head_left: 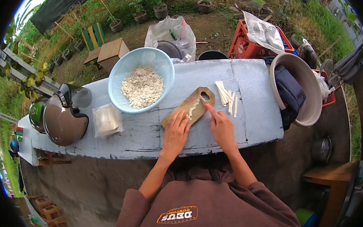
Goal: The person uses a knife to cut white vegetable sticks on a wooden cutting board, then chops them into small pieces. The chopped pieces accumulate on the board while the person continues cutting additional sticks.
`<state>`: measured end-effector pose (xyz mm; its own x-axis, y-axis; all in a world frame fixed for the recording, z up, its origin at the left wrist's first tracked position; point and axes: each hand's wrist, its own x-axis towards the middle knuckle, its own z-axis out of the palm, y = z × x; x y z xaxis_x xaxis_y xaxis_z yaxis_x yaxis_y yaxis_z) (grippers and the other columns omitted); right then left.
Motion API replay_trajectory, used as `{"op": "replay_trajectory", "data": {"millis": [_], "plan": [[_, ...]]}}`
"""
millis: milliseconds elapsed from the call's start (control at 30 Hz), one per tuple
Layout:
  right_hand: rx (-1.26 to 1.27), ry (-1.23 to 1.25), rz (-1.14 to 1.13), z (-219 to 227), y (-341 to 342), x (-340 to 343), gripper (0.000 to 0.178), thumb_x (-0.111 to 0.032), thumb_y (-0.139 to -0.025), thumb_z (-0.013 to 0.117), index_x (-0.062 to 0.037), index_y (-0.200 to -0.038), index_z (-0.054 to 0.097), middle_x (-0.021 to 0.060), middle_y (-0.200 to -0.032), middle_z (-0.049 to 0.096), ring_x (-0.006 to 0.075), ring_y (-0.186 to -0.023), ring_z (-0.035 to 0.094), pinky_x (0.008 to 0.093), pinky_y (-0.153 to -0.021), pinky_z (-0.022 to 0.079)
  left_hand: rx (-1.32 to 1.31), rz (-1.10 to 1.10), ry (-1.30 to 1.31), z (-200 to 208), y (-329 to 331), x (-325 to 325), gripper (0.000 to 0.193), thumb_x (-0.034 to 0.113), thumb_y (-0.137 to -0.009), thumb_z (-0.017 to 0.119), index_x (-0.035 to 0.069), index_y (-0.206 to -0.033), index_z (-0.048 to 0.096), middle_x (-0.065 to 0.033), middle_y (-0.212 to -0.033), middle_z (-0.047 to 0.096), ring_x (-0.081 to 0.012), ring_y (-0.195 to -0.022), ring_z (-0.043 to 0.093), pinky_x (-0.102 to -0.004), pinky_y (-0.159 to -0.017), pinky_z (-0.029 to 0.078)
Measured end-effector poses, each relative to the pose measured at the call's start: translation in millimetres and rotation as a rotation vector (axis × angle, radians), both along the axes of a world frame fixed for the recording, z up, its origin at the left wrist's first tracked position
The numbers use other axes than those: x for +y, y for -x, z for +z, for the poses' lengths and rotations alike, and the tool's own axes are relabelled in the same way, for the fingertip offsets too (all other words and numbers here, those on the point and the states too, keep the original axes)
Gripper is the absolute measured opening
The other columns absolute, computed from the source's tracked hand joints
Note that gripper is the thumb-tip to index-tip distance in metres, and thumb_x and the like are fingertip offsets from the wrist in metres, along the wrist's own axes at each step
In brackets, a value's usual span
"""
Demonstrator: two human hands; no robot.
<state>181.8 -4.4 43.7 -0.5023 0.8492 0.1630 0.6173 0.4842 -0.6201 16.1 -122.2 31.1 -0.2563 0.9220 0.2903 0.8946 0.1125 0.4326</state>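
Pale pieces (194, 107) are arrayed on a wooden board (187, 104) on the counter (256, 104). The left hand (175, 132) is laid outstretched on the board; the right hand (223, 129) is placed at its edge, index extended, any grip indiscernible.

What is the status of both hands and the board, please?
Left hand on board; right hand at its edge. Small pieces on board. Strips beside board, not between hands.

Head-worn fisheye view; facing down
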Motion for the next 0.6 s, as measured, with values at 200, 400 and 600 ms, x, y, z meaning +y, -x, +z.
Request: {"op": "replay_trajectory", "data": {"millis": [200, 400, 600], "plan": [[-0.001, 0.013, -0.004, -0.6, -0.2, 2.2, 0.050, -0.010, -0.098, 0.059, -0.0288, -0.144, 0.062, 0.0102, -0.086, 0.061, 0.0304, -0.075, 0.064, 0.0435, -0.070, 0.052, -0.229, 0.091, -0.049, 6.2, 4.3, 26.0, 0.017, 0.013, -0.092, 0.074, -0.001, -0.102, 0.072, -0.0115, -0.114, 0.061, -0.0307, -0.110, 0.059, -0.0437, -0.092, 0.050], [-0.027, 0.016, 0.006, -0.4, 2.4, 4.0, 0.051, -0.011, -0.097, 0.060, -0.0297, -0.144, 0.061, 0.0088, -0.086, 0.061, 0.0294, -0.074, 0.065, 0.0433, -0.069, 0.053, -0.309, 0.084, -0.037, 10.4, 7.1, 45.8, 0.013, 0.008, -0.091, 0.074, -0.002, -0.097, 0.071, -0.0126, -0.105, 0.064, -0.0313, -0.097, 0.064, -0.0422, -0.083, 0.052], [-0.030, 0.034, 0.014, 2.9, 2.9, 4.6, 0.051, -0.011, -0.096, 0.061, -0.0296, -0.144, 0.061, 0.0087, -0.086, 0.062, 0.0291, -0.076, 0.066, 0.0429, -0.070, 0.053, -0.479, 0.136, -0.068, 11.4, 2.9, 47.0, 0.021, 0.002, -0.090, 0.072, -0.002, -0.111, 0.070, -0.0123, -0.105, 0.065, -0.0263, -0.084, 0.069, -0.0374, -0.077, 0.055]]}}
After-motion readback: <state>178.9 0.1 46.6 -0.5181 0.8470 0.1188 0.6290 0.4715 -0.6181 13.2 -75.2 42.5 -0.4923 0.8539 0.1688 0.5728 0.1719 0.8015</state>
